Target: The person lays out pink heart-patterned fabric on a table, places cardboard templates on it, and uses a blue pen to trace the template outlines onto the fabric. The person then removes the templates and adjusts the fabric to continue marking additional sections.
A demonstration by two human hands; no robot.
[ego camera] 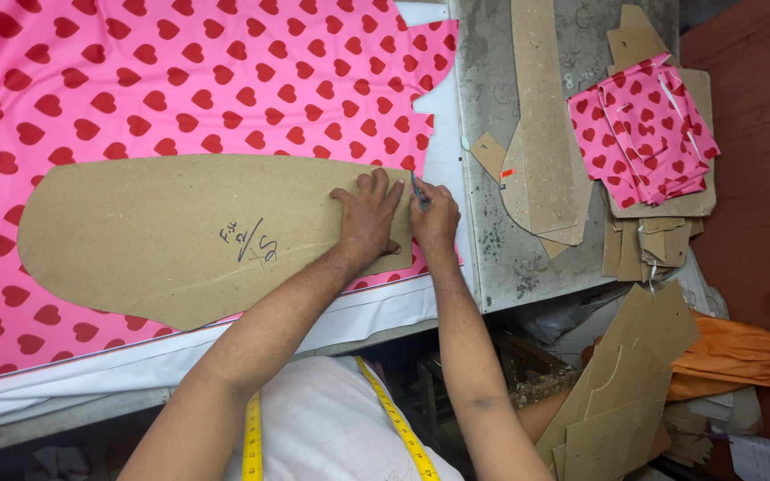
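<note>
A wide sheet of pink fabric [180, 80] printed with red hearts covers most of the surface [492, 249], its right edge already cut into a jagged outline and a band of white layers showing under its near edge. On the fabric lies a long brown cardboard pattern [180, 236], rounded at the left end and squared at the right, with some handwriting near its middle. The left hand [369, 218] lies flat on the right end of that pattern, fingers spread and pressed down on the card. Just beside it, touching the pattern's right edge, the right hand [436, 218] has its fingers pinched together around a thin marking tool [416, 190], whose tip meets the fabric at the card's corner; what kind of tool it is cannot be told. To the right, on the bare grey part of the surface, lie more cardboard pieces [541, 134], one long and tapered. Farther right a stack of card patterns carries a pile of cut pink heart-print pieces [643, 134]. Below the surface's edge, more brown card shapes [626, 374] lean against an orange cloth [733, 352]. A yellow measuring tape [394, 414] hangs around the person's neck over a white shirt.
</note>
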